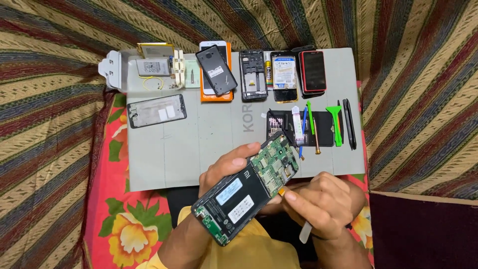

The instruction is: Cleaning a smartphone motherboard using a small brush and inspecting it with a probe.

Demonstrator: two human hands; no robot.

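Near the mat's (pixel 164 159) near edge, the left hand (pixel 224 172) gripped the opened phone (pixel 244 194); the right hand (pixel 318 201) pinched a white pry tool (pixel 305 232) at its board. Prying gently seemed wise.

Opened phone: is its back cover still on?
No: the opened phone in the left hand shows its bare battery and green circuit board.

opened phone (pixel 246 192) before mat (pixel 199 149), parts behind
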